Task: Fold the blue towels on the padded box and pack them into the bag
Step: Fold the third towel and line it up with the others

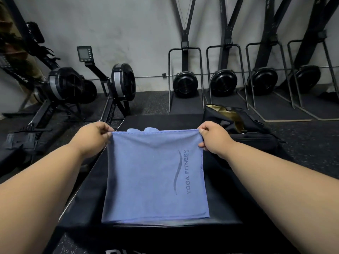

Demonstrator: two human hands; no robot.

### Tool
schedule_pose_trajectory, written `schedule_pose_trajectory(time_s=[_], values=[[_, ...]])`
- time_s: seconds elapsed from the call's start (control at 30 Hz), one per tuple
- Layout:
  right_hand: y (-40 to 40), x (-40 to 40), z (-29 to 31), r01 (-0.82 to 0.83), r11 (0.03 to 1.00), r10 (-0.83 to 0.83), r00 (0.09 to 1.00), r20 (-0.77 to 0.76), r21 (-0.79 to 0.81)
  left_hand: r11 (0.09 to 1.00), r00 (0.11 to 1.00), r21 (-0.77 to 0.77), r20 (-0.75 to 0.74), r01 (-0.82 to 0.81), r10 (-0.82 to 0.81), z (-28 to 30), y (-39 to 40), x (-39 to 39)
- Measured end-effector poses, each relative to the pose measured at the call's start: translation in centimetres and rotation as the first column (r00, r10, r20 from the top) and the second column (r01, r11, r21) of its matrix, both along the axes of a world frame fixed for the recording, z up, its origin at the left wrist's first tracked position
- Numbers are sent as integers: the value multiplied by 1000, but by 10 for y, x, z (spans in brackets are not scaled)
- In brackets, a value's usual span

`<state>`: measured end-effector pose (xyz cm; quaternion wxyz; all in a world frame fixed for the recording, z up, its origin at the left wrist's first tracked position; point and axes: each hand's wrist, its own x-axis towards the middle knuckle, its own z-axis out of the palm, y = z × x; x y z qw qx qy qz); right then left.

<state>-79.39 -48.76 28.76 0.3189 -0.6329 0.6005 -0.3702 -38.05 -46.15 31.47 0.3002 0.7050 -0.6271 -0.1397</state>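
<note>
A blue towel [154, 176] printed "YOGA FITNESS" hangs doubled over the black padded box [88, 195], its lower edge near the box's front. My left hand [93, 136] pinches the towel's top left corner. My right hand [212, 138] pinches the top right corner, so the top edge is stretched taut between them. Behind that edge, more blue towel [145, 129] peeks out in a bunched heap on the box. A black bag [244, 131] with a gold lining lies open at the box's far right.
Two rowing machines [73, 90] stand on the left of the dark rubber floor. Several ski-type machines [185, 83] line the grey wall behind. The floor [308, 143] runs right of the bag.
</note>
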Motion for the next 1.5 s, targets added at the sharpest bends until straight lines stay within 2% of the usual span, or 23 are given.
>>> schedule_pose_trajectory(time_s=[0.23,0.47,0.6,0.7,0.83,1.0,1.17,1.3,1.5], values=[[-33,19,-47,-25,997,28,998,-48,67,998,995,47,-99,-30,34,-60,-18,10],[23,0,-81,-138,990,139,987,-84,7,999,999,30,-35,-27,28,-101,48,8],[67,-15,-111,-222,975,215,950,-229,-4,997,1000,76,-21,19,-17,-133,95,9],[90,-18,-127,-257,966,253,932,-259,17,996,1000,91,-7,-6,7,-154,116,6],[100,-18,-139,-254,967,247,933,-263,9,995,997,55,4,-83,82,-159,129,-3],[106,-19,-149,-247,969,241,923,-301,16,998,1000,63,-17,-25,26,-161,140,-9],[112,-17,-151,-256,967,240,915,-325,-7,992,992,2,-32,-125,125,-172,140,-15],[115,-16,-154,-274,961,237,882,-408,-34,978,979,-57,-44,-201,199,-181,134,-24],[131,0,-157,-259,960,166,830,-532,-105,934,933,-11,30,-357,357,-182,114,-36]])
